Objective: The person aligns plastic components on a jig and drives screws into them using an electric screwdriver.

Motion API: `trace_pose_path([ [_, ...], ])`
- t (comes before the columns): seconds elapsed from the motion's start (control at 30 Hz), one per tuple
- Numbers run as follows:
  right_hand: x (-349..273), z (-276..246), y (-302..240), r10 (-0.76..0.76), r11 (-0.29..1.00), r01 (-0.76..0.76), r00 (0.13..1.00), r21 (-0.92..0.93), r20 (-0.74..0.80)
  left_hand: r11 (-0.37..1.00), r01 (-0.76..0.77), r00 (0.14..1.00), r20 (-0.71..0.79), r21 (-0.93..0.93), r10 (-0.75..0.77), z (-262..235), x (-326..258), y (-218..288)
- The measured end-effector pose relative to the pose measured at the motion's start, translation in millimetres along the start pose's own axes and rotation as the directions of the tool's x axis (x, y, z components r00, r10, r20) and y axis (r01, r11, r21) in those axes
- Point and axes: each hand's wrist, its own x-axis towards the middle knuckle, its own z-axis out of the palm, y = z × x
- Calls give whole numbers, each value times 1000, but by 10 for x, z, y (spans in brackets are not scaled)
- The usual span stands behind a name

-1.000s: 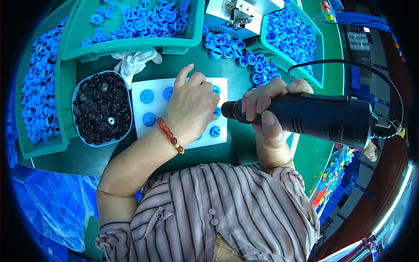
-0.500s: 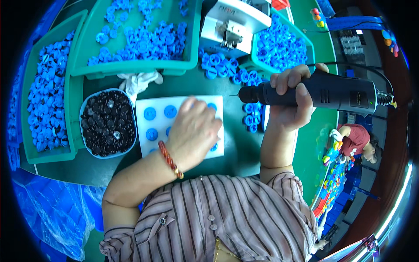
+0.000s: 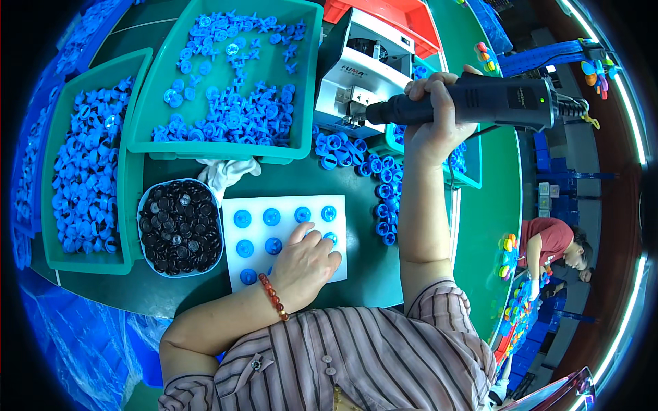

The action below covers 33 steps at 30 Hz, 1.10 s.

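Right hand [image 3: 433,116] lifted, fist gripping black driver [image 3: 480,103]; left hand [image 3: 306,264] flat on white tray [image 3: 236,257].

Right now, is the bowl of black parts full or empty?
Nearly full: the bowl holds black round parts heaped close to its rim, beside the white jig board.

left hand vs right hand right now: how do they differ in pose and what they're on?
The left hand lies low and palm-down on the white jig board, fingertips at a blue cap; the right hand is raised above the table. The left hand grips nothing, while the right hand is closed around the black electric screwdriver. The left wrist wears a bead bracelet; the right wrist is bare. Both are ungloved.
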Motion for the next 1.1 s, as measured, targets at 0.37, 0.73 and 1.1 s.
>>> trace_pose_path([
  [0.37,-23,41,61,0,1000,-1,1000,29,10,998,12,1000,1,-65,-12,-25,17,-56],
  [0.73,55,47,42,40,995,-32,995,-97,89,991,117,980,-151,-68,-126,1,162,-94],
  [1.1,-197,-42,-180,111,994,-111,994,-15,5,987,137,970,-192,-80,-151,50,169,-119],
])
